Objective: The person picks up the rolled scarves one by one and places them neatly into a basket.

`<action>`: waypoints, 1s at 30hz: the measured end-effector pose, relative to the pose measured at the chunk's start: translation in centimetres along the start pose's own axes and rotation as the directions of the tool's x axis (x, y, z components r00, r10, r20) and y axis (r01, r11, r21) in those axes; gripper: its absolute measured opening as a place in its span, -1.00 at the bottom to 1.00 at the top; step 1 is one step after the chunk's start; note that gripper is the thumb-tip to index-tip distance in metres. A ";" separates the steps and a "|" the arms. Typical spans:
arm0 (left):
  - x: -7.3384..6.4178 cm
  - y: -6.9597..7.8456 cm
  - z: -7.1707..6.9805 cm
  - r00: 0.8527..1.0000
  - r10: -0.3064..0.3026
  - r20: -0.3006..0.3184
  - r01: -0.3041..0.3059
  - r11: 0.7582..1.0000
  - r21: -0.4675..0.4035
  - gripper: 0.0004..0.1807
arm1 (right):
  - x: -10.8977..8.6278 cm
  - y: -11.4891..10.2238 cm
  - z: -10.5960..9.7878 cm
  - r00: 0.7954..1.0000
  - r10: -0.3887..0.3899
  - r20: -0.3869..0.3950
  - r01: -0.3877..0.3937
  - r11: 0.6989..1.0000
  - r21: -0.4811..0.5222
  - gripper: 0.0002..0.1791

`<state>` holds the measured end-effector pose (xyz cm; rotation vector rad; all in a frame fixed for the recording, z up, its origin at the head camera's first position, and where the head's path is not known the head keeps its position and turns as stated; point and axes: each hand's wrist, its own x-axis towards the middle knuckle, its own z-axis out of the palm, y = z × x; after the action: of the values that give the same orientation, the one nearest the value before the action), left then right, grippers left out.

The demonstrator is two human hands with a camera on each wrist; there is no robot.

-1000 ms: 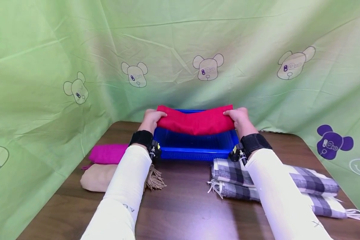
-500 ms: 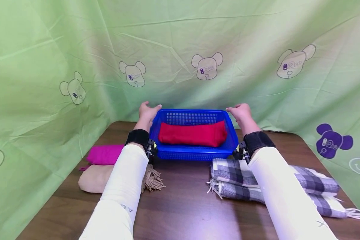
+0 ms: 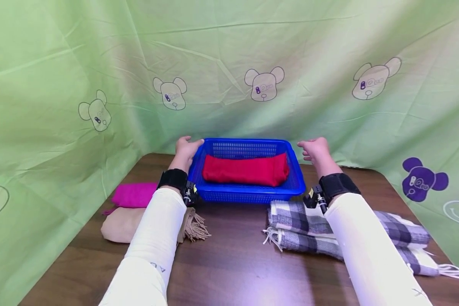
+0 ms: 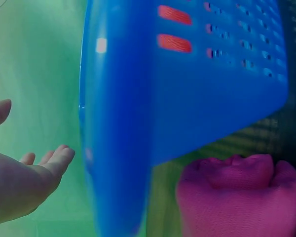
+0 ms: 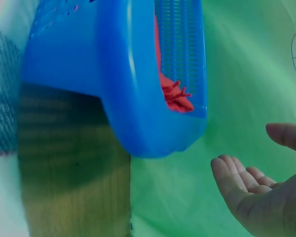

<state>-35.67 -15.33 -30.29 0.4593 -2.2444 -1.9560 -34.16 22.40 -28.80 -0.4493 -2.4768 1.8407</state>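
Note:
A folded red scarf [image 3: 245, 171] lies lengthwise in a blue plastic basket [image 3: 245, 197] at the back of the table. Its fringe shows inside the basket in the right wrist view, where red strands [image 5: 177, 96] hang loose. My left hand [image 3: 186, 151] is beside the basket's left rim with nothing in it; the left wrist view shows its fingers [image 4: 59, 159] spread away from the thumb. On the other side, my right hand [image 3: 316, 151] hovers off the basket's right rim, also holding nothing, thumb and fingers apart.
A magenta folded cloth [image 3: 134, 194] and a beige fringed scarf [image 3: 118, 227] lie at the left, partly under my left arm. Two folded grey-and-white checked scarves [image 3: 298, 221] are stacked at the right, under my right forearm. A green curtain [image 3: 222, 51] closes off the back.
Both hands lowered the red scarf into the basket and let go of it. Since then the right hand has moved outward to the right; the left has shifted only slightly.

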 end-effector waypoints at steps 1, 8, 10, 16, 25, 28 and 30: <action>0.0 -0.1 0.0 1.000 -0.006 0.001 0.006 1.000 0.002 -0.30 | -0.1 0.1 -0.1 1.000 0.005 0.005 -0.005 1.000 0.014 -0.29; -0.3 -0.6 -0.1 1.000 -0.017 0.014 0.018 0.997 -0.079 -0.61 | 0.0 0.4 -1.5 0.999 0.023 0.025 -0.026 0.994 0.108 -0.57; -0.3 -0.7 -0.1 1.000 -0.014 0.002 0.014 0.997 -0.078 -0.64 | 0.0 0.5 -1.7 0.999 0.029 0.015 -0.031 0.991 0.133 -0.75; -0.9 -1.2 -0.2 1.000 -0.008 -0.009 0.007 0.997 -0.082 -0.63 | -0.4 1.0 -2.4 1.000 0.004 -0.001 -0.004 0.993 0.116 -0.89; -2.2 -1.8 -0.3 0.998 0.006 0.056 -0.001 0.996 -0.094 -0.75 | -1.5 2.0 -4.3 0.995 -0.081 0.059 0.077 0.995 0.068 -0.91; -2.5 -1.9 -0.6 0.998 0.005 0.067 0.002 0.996 -0.092 -0.72 | -1.8 2.2 -4.9 0.994 -0.087 0.073 0.084 0.996 0.041 -0.86; -2.7 -1.9 -0.8 0.997 0.000 0.083 0.008 0.996 -0.093 -0.67 | -2.0 2.4 -5.4 0.993 -0.081 0.083 0.078 0.996 0.043 -0.88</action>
<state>-32.66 -15.48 -31.76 0.3779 -2.1896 -2.1080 -30.74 27.62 -29.07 -0.2722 -2.4668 1.9127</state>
